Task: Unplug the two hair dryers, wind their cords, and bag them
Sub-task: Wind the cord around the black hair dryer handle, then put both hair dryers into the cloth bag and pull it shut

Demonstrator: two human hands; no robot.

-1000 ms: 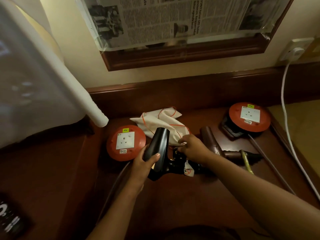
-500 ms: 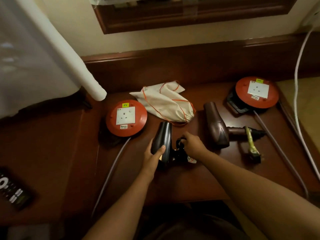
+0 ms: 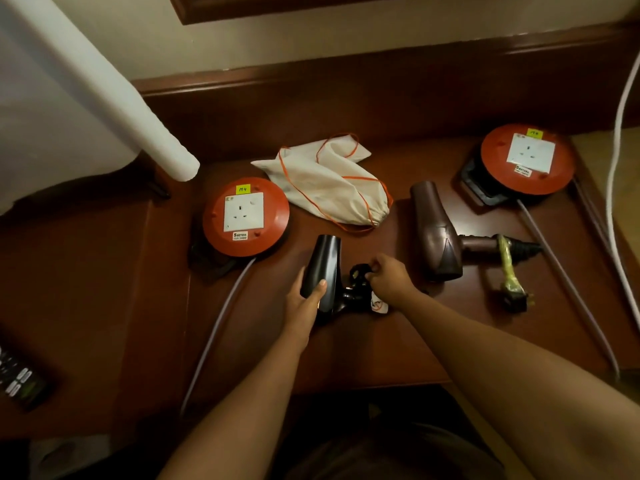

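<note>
A black hair dryer [image 3: 323, 263] lies on the dark wooden desk [image 3: 398, 341]. My left hand [image 3: 306, 299] grips its barrel. My right hand [image 3: 389, 277] pinches the black wound cord [image 3: 358, 271] bunched at the dryer's handle, where a white tag [image 3: 377, 304] hangs. A brown hair dryer [image 3: 436, 230] lies to the right, its handle pointing right, with a yellowish wrapped cord and plug [image 3: 510, 278] beside it. A cream drawstring bag [image 3: 332, 183] with an orange cord lies flat behind the black dryer.
Two red extension reels with white sockets stand on the desk, one at the left [image 3: 246, 216] and one at the back right [image 3: 526, 159], each trailing a grey cable. A white cable [image 3: 616, 161] hangs at the right edge. A remote control [image 3: 19, 379] lies at the far left.
The view has tilted down and the black dryer has come down from in front of the bag to the desk. My right hand stays on the cord at its handle.
</note>
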